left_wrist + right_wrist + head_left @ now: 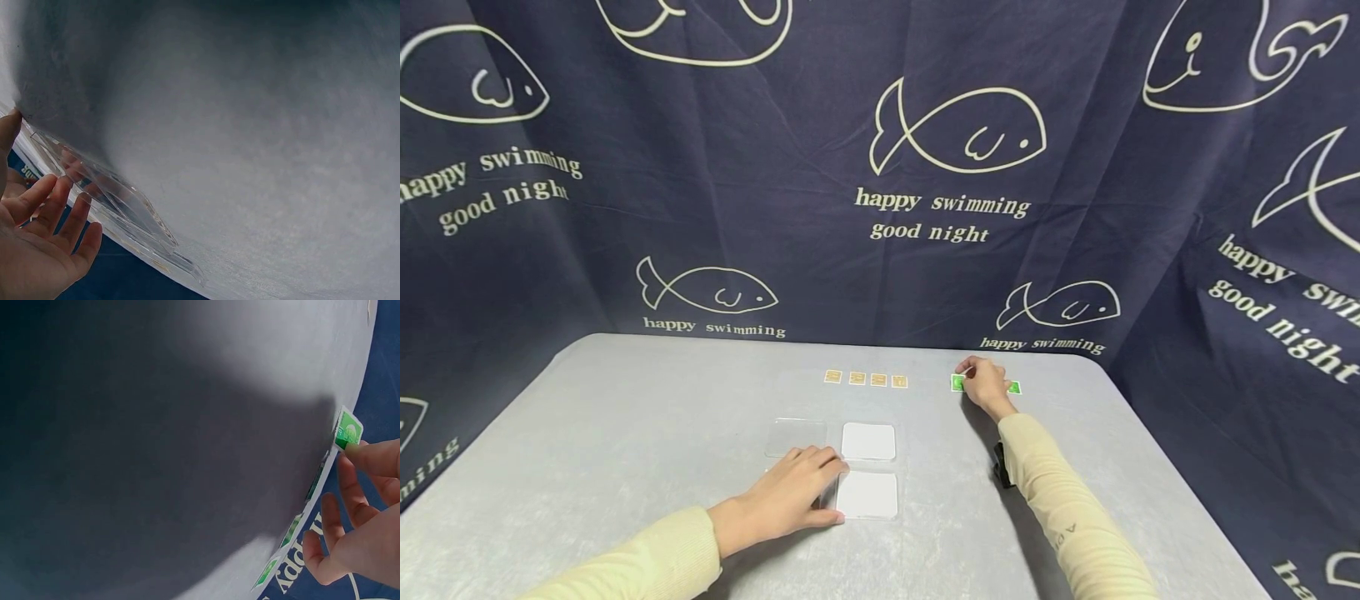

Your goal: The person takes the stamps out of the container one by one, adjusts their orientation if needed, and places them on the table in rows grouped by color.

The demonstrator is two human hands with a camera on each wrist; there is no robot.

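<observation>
My right hand is at the far right of the table, over a row of small green square cards. In the right wrist view its thumb and index finger pinch one green card by the edge, and the card looks tilted. Several more green cards lie in line beside it. My left hand rests over a clear plastic tray, covering part of its left side. Its fingers are spread loosely at the tray. Two white squares sit in the tray's right-hand compartments.
Several small tan square cards lie in a row at the back middle of the grey table. A dark blue curtain with fish drawings stands behind the table and along its sides.
</observation>
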